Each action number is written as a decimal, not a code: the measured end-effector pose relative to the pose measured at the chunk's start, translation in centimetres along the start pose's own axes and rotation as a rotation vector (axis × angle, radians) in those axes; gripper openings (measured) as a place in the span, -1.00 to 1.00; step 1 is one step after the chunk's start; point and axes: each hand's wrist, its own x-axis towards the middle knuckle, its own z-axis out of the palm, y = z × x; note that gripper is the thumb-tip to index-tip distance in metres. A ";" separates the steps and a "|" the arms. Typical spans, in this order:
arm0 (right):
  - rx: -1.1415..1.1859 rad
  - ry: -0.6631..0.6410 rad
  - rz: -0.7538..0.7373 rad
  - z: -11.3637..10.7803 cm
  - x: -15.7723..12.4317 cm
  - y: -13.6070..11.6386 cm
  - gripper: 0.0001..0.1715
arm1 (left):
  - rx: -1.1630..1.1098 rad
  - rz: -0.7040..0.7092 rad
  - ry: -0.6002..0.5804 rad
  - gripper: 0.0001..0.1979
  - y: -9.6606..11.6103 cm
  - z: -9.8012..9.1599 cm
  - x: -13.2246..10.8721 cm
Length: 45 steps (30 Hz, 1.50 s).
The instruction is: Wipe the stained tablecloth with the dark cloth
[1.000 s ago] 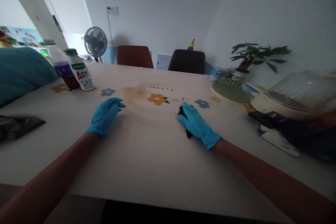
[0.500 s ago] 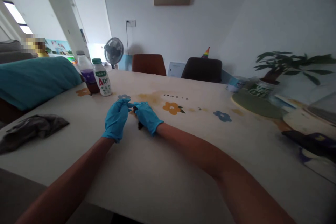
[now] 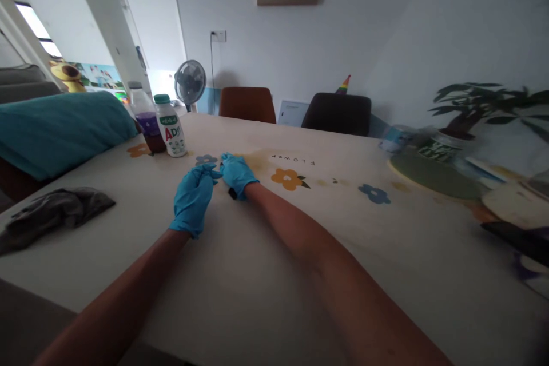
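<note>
Blue-gloved right hand point(image 3: 238, 176) grasps small black object point(image 3: 232, 194), apparently for contact with white surface point(image 3: 266, 274) toward far edge; blue-gloved left hand point(image 3: 193, 200) half-curls, released.

The pale, flower-printed tabletop point(image 3: 266, 274) looks smooth, with a faint sheen. The thin blue rubbery gloves point(image 3: 191, 206) are wrinkled and satiny; the small dark piece point(image 3: 232, 193) under the right one is too covered to judge. By the tabletop's left edge, a crumpled dark-grey cloth point(image 3: 60, 211) is matt. Toward the far-left corner, a white, green-capped plastic bottle point(image 3: 173, 132) looks smooth, a purple-labelled clear plastic bottle point(image 3: 148, 122) see-through.
</note>
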 end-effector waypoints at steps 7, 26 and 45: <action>-0.122 0.052 0.146 -3.9 -6.5 8.2 -0.49 | -0.055 -0.062 0.072 -0.65 1.3 0.9 -0.9; -0.409 0.111 0.691 -13.4 -22.1 21.3 -0.38 | -0.164 -0.038 0.077 -0.51 1.4 2.3 -1.9; -0.025 0.059 0.267 -2.4 -0.4 5.7 -0.59 | -0.137 -0.101 0.041 -0.61 2.7 2.2 -2.6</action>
